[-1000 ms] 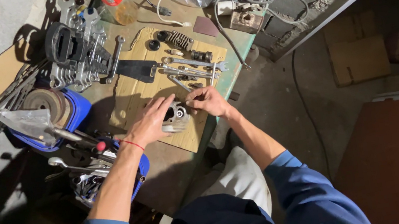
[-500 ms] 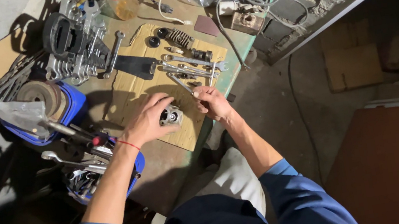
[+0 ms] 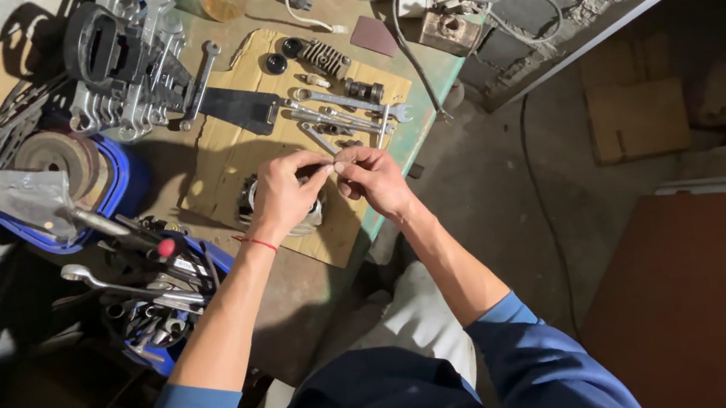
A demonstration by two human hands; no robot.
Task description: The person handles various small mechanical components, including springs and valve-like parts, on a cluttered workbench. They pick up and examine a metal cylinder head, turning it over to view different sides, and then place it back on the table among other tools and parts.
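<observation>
Hands meet over the cardboard sheet (image 3: 225, 158) near the tabletop's front edge: my left hand (image 3: 284, 194) and right hand (image 3: 372, 178) pinch one tiny part (image 3: 330, 169) between closed fingers, above one round metal piece (image 3: 248, 198). Several wrenches (image 3: 347, 104) lie behind; two blue tubs (image 3: 121, 179) sit left. Concrete floor (image 3: 496, 183) shows right.

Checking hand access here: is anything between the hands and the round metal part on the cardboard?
Nothing visible does. The left hand rests directly over the round metal part, and the right hand meets it fingertip to fingertip just beside it.
</observation>
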